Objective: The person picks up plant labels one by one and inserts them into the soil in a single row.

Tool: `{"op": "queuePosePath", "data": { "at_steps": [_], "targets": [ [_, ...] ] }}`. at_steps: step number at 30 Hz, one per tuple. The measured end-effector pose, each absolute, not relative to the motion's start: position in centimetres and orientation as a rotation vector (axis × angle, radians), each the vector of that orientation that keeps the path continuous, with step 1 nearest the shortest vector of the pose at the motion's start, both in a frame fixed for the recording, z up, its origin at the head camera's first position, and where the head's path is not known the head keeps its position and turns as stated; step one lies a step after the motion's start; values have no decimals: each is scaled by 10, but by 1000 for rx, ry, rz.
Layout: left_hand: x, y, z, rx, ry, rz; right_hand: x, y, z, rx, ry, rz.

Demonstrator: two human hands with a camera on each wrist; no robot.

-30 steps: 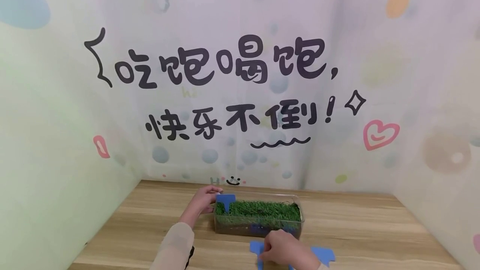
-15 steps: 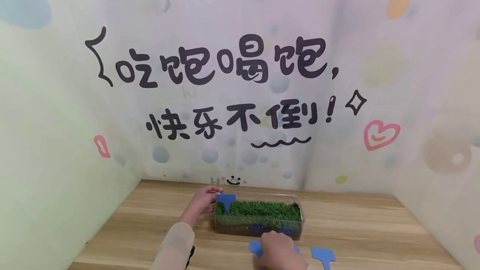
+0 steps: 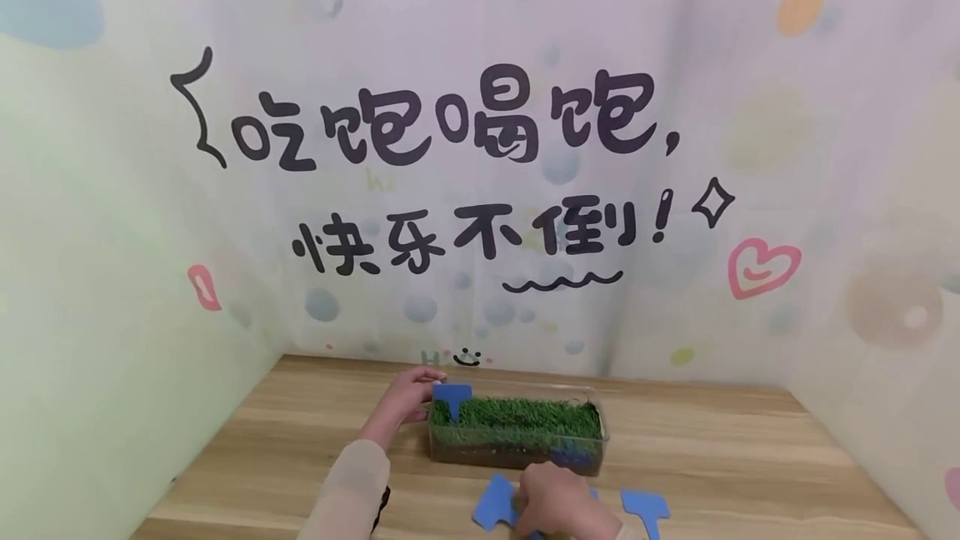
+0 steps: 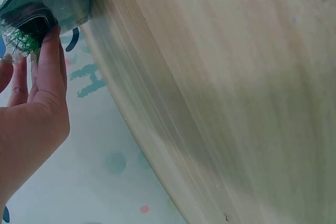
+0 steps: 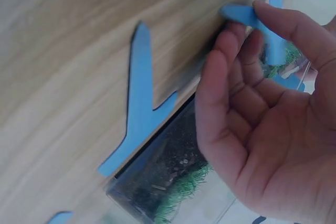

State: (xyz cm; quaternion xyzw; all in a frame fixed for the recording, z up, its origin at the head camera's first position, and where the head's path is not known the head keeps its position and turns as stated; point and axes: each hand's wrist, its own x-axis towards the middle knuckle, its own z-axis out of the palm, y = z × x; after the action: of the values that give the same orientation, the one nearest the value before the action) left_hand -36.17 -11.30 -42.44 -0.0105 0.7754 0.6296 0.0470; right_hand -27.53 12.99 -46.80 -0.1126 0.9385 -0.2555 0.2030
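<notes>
- One blue tag (image 3: 495,502) clamped between thumb and fingers of right hand (image 3: 558,500), 5 o'clock from grass box (image 3: 480,458)
- Left hand (image 3: 405,400): fingers extended, touching box's 9 o'clock end

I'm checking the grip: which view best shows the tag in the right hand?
Right wrist: the tag shows both ends close up, pinched by the right hand. Head: mainly its wide end shows, the rest mostly hidden. Left wrist: not visible.
</notes>
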Motion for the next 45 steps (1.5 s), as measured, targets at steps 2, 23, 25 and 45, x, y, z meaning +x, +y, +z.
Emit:
{"op": "queuePosePath", "data": {
  "at_steps": [2, 23, 25, 45],
  "targets": [
    [-362, -113, -424, -34, 2368, 1915, -294, 141, -494, -376, 2545, -801],
    [-361, -112, -420, -35, 2350, 1920, -304, 154, -484, -613, 2338, -1185],
    [-362, -113, -422, -35, 2349, 1922, -283, 143, -450, -581, 2391, -1172],
    [-363, -113, -423, -50, 2331, 1926, -266, 128, -407, -579, 2407, -1372]
  ]
}}
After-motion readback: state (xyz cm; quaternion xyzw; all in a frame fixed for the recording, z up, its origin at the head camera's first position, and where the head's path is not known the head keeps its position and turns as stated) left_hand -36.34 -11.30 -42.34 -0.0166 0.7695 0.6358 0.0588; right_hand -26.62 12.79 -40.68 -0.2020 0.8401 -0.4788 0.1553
